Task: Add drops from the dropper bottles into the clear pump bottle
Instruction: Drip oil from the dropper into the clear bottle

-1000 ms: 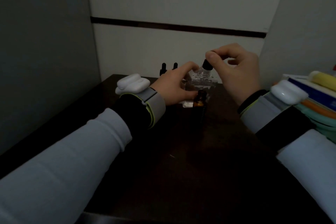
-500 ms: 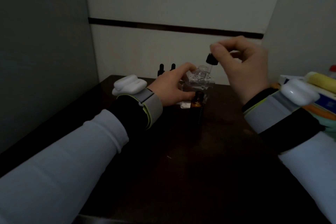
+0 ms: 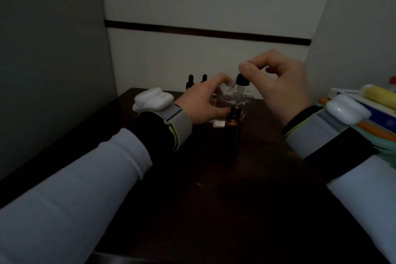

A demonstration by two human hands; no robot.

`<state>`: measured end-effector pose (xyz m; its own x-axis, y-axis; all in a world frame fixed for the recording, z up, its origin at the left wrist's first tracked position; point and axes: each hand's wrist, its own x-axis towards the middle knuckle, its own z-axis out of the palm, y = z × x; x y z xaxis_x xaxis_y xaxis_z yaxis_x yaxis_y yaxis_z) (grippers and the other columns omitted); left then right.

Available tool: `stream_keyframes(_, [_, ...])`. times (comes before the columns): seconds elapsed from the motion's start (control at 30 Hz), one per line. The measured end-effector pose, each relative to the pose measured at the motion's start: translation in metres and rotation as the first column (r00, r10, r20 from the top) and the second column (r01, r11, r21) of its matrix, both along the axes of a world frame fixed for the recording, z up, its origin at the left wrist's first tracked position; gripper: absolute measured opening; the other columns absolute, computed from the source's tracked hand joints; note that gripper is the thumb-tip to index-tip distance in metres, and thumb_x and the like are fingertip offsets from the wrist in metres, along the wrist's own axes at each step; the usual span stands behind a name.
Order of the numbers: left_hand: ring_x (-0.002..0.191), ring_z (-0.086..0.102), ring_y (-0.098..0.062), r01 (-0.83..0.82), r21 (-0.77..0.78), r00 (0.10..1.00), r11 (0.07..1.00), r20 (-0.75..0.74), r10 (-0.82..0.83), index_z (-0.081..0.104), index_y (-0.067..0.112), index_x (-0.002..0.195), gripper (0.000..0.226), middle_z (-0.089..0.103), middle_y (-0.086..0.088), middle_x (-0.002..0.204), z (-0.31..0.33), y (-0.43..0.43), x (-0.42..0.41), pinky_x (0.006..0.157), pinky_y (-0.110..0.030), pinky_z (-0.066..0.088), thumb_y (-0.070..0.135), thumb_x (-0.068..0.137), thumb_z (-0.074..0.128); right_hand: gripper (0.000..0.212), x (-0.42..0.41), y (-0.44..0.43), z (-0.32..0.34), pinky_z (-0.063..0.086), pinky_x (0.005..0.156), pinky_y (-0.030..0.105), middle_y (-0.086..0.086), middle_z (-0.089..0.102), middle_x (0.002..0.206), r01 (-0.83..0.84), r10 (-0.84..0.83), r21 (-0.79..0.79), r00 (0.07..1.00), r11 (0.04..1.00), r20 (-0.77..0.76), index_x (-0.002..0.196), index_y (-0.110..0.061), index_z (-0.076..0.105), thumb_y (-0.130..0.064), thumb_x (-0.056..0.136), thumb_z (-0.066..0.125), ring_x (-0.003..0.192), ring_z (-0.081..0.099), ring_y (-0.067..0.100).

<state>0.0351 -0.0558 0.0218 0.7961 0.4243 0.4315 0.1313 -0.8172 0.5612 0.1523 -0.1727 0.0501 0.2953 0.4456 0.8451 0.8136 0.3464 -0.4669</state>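
A dim view down onto a dark table, seen from the wearer's head. Near the far edge stands the clear pump bottle, upright on the table. The left hand comes in from the left of the bottle and holds it, fingers curled round its left side and thumb across its lower front. The right hand hovers just right of and above the bottle, thumb and forefinger pinching the black top of a dropper, which sits tilted right at the bottle's neck; whether its tip is inside cannot be made out. Directly in front of the bottle, touching or nearly so, stands an uncapped amber dropper bottle. Behind and left of the bottle, two black dropper tops show against the wall. Far right of the bottle lies a stack of coloured items.
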Motion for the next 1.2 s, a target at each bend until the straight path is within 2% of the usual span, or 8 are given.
stream_keyframes(0.43, [0.090, 0.066, -0.026, -0.004, 0.000, 1.000, 1.000, -0.010, 0.004, 0.042, 0.026, 0.127, 0.055, 0.058, -0.006, 0.110, 0.002, -0.003, -0.002, 0.084, -0.046, 0.054, 0.029, 0.080, 0.071, 0.008, -0.001, 0.000, 0.000, 0.042, 0.080, 0.018, -0.021, 0.060, 0.072, -0.047, 0.046, -0.020, 0.999, 0.999, -0.027, 0.072, -0.034, 0.059, -0.034, 0.079, 0.064, 0.077, 0.057, -0.007])
stream_keyframes(0.53, [0.091, 0.065, -0.025, -0.010, -0.001, 1.000, 1.000, -0.011, 0.010, 0.042, 0.025, 0.127, 0.055, 0.057, -0.006, 0.108, 0.003, -0.004, -0.002, 0.084, -0.045, 0.054, 0.027, 0.080, 0.070, 0.012, -0.002, 0.000, -0.001, 0.042, 0.081, 0.020, -0.019, 0.060, 0.074, -0.033, 0.034, -0.032, 0.999, 0.999, 0.013, 0.071, -0.036, 0.057, -0.032, 0.080, 0.064, 0.078, 0.056, -0.006])
stream_keyframes(0.67, [0.090, 0.066, -0.025, -0.013, 0.000, 1.000, 1.000, -0.009, 0.013, 0.042, 0.026, 0.126, 0.054, 0.058, -0.006, 0.109, 0.002, -0.003, -0.002, 0.084, -0.045, 0.054, 0.025, 0.080, 0.070, 0.008, -0.001, 0.000, 0.000, 0.043, 0.081, 0.023, -0.021, 0.062, 0.071, -0.052, 0.050, -0.043, 0.998, 0.998, -0.043, 0.072, -0.034, 0.060, -0.035, 0.078, 0.065, 0.078, 0.058, -0.005])
stream_keyframes(0.83, [0.092, 0.065, -0.022, -0.036, -0.066, 0.999, 0.997, 0.021, 0.037, 0.035, 0.031, 0.134, 0.062, 0.055, -0.003, 0.110, -0.004, -0.001, 0.002, 0.085, -0.045, 0.054, 0.026, 0.082, 0.069, 0.013, -0.002, 0.000, -0.002, 0.041, 0.079, 0.022, -0.020, 0.061, 0.072, -0.046, 0.045, -0.077, 0.999, 0.996, -0.017, 0.070, -0.034, 0.059, -0.032, 0.080, 0.066, 0.076, 0.057, -0.007])
stream_keyframes(0.9, [0.093, 0.065, -0.021, -0.035, -0.156, 0.997, 0.987, 0.056, 0.044, 0.032, 0.031, 0.135, 0.062, 0.055, -0.008, 0.113, -0.008, 0.000, 0.004, 0.084, -0.047, 0.055, 0.023, 0.084, 0.068, 0.013, -0.002, 0.000, -0.003, 0.041, 0.079, 0.021, -0.020, 0.060, 0.072, -0.052, 0.050, -0.087, 0.998, 0.995, -0.027, 0.070, -0.034, 0.059, -0.031, 0.081, 0.066, 0.075, 0.057, -0.007])
stream_keyframes(1.03, [0.095, 0.063, -0.038, -0.031, -0.225, 0.997, 0.974, 0.056, 0.045, 0.033, 0.028, 0.135, 0.055, 0.056, -0.026, 0.119, -0.013, 0.000, 0.007, 0.078, -0.053, 0.055, 0.024, 0.089, 0.063, 0.008, -0.001, 0.003, -0.005, 0.041, 0.077, 0.023, -0.024, 0.061, 0.066, -0.074, 0.069, -0.114, 0.997, 0.991, -0.046, 0.072, -0.033, 0.062, -0.035, 0.079, 0.067, 0.074, 0.058, -0.007])
stream_keyframes(1.2, [0.098, 0.064, -0.033, -0.028, -0.251, 0.998, 0.968, 0.056, 0.043, 0.036, 0.027, 0.135, 0.055, 0.058, -0.025, 0.118, -0.007, 0.000, 0.004, 0.081, -0.050, 0.055, 0.023, 0.088, 0.064, 0.012, -0.002, 0.001, -0.003, 0.039, 0.076, 0.015, -0.022, 0.060, 0.069, -0.078, 0.076, -0.122, 0.997, 0.989, -0.022, 0.070, -0.035, 0.060, -0.032, 0.080, 0.066, 0.077, 0.057, -0.008])
